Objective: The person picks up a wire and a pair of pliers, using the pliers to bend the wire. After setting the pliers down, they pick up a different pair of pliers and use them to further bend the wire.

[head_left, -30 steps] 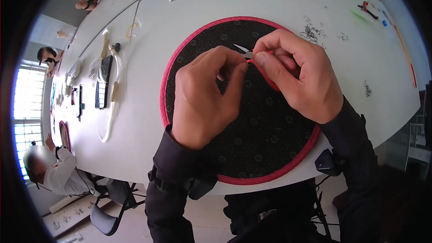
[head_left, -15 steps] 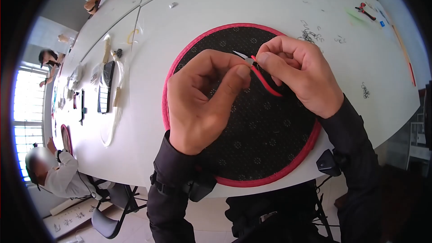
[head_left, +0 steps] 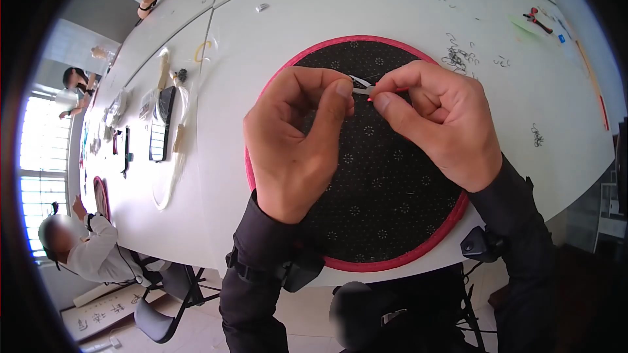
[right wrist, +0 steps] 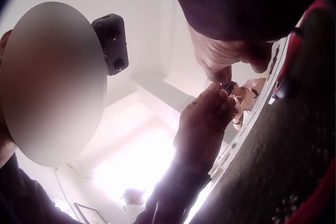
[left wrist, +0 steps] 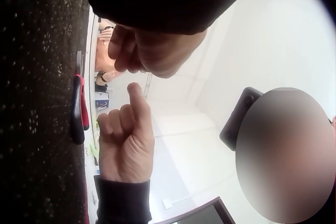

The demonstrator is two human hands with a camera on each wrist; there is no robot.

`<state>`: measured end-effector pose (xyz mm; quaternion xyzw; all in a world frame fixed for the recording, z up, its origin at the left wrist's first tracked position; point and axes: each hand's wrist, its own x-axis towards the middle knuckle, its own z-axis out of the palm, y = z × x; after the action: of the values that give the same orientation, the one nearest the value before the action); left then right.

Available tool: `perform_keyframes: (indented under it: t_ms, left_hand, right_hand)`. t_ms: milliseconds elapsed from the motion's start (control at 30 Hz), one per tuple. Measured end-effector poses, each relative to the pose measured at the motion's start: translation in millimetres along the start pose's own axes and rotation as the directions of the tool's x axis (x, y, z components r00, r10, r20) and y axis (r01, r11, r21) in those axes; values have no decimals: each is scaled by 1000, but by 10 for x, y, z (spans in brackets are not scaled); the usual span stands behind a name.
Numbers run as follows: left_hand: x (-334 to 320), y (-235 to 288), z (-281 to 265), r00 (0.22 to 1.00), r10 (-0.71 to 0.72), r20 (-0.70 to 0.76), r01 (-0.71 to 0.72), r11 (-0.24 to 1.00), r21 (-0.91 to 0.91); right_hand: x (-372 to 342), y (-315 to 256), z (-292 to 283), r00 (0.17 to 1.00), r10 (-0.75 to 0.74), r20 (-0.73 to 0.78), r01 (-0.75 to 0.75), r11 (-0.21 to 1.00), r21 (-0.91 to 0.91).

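Note:
My left hand (head_left: 297, 140) is raised over a round black mat (head_left: 366, 222) with a red edge, thumb tip against forefinger. Facing it, my right hand (head_left: 448, 121) has its thumb and forefinger together and the other fingers curled. The fingertips of both hands are close to each other with a small gap between; what they pinch is too tiny to tell. Beneath them, red-and-black handled pliers (left wrist: 80, 103) lie on the mat. In the head view only the metal nose of the pliers (head_left: 361, 83) shows, as my right hand hides the handles.
Small dark wire-like pieces (head_left: 458, 55) are scattered beyond the mat, with another little heap (head_left: 536, 135) to the right. Another pair of pliers (head_left: 536, 19) lies far right. A phone (head_left: 162, 124) and clear tubing lie left. Other people sit around the table.
My fingertips have drawn slightly apart, the left hand toward the left. My right hand has come lower and covers the pliers' red handle, which showed half a second ago. The view has shifted slightly.

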<state>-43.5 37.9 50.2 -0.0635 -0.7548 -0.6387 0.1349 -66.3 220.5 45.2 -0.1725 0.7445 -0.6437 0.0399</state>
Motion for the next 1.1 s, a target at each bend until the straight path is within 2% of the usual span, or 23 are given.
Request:
perform_keyframes:
  t_ms: [133,167,267,333,467,667,767,867,1033,1100]
  left_hand:
    - [-1,-18,10,999,12,-31,-10,998,67]
    - [3,-60,4,998,61,-27,-57,989,135]
    - [31,-163,-18,978,208,30,-206,922,328]
    - [44,-150,-14,947,300,112,-318,841,439]
    - [31,-118,7,925,298,236,-376,806,458]
    - [14,-111,-4,905,278,322,-395,831,391]
    - [-1,-70,-7,907,261,329,-380,843,380]
    - [-8,-41,-8,906,264,331,-384,842,379]
    - [-6,-48,-17,898,293,327,-396,863,313]
    - [-4,-90,-6,914,299,274,-370,892,260]
  right_hand:
    - [-32,-22,23,989,-146,-2,140,951,-275]
    - [-37,-29,22,982,-187,9,179,920,-350]
    - [-35,-45,48,945,-328,14,307,867,-392]
    - [-19,-41,23,932,-361,25,341,853,-395]
    - [36,32,-54,925,-378,38,362,846,-393]
    - [81,1,-175,990,-108,96,126,971,-203]
    - [109,49,-185,993,-79,88,90,988,-126]
    - [108,15,-210,992,27,120,-21,998,-51]
    - [131,130,-200,987,41,152,-53,996,77]
    - [132,130,-199,983,68,168,-90,988,127]
